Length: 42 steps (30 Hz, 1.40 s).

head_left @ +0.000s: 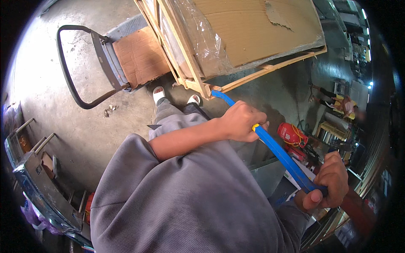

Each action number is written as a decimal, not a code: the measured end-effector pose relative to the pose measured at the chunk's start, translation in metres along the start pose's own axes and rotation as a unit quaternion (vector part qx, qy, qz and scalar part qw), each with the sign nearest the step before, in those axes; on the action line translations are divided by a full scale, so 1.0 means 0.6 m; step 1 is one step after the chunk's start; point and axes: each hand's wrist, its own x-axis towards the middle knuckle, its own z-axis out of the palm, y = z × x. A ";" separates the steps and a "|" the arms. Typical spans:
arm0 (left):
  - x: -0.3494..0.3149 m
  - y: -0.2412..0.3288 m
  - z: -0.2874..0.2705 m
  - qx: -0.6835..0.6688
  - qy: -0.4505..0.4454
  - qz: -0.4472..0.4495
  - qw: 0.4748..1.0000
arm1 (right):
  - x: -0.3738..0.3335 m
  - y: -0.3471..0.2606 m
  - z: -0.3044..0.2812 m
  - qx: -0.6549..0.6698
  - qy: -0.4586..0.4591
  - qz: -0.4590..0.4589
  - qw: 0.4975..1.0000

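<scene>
Both my hands grip a long blue pry bar [283, 157] that slants from upper left to lower right in front of my body. My left hand [244, 121] is wrapped round its middle, beside a small yellow patch. Farther down, my right hand [333, 181] is closed round the lower end. The bar's curved far tip meets the bottom corner of a wooden crate frame [192, 63]; whether it is wedged between the slats I cannot tell. Inside the frame is a large cardboard-covered box [257, 29] with clear plastic wrap [202, 33] and a torn patch.
A hand trolley [86, 67] with a cardboard sheet [139, 57] on it stands at the left of the crate. A red gas cylinder [292, 134] sits to the right. Metal equipment [50, 189] lines the lower left. Another person [344, 105] is farther off at right.
</scene>
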 end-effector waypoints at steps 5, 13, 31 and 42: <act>-0.008 0.001 -0.018 -0.018 -0.003 0.017 1.000 | 0.031 -0.027 0.021 -0.072 0.004 -0.011 0.997; -0.040 0.021 -0.057 0.005 0.008 0.028 1.000 | 0.094 -0.124 0.053 -0.063 -0.109 0.002 0.992; 0.038 -0.094 0.080 0.129 -0.052 -0.121 0.983 | -0.133 0.289 -0.011 0.088 0.130 0.121 0.980; 0.062 -0.133 0.165 0.245 -0.145 -0.226 0.932 | -0.258 0.437 0.061 0.187 0.256 0.193 0.929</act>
